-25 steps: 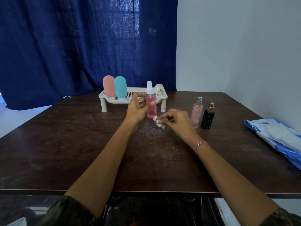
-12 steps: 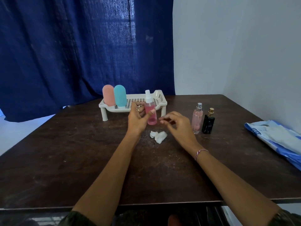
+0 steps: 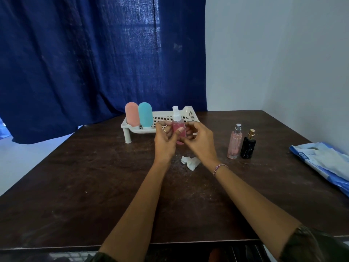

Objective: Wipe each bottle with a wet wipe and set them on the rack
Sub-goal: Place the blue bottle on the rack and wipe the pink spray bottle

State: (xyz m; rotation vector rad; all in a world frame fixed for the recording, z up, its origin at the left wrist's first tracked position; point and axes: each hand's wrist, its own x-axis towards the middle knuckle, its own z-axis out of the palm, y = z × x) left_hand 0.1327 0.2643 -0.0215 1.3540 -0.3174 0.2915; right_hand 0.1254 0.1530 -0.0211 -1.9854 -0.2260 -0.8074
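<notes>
Pink spray bottle (image 3: 178,128) in grip of left hand (image 3: 164,143) and right hand (image 3: 200,142); bag (image 3: 324,161) print illegible.

- No word, number or brand can be read anywhere in the scene.
- Blue-and-white plastic bag (image 3: 321,163), far right: a blue printed mark near its left end, too blurred to read.
- Black perfume bottle (image 3: 248,149): pale flecks on its front, print or glare, cannot tell.
</notes>
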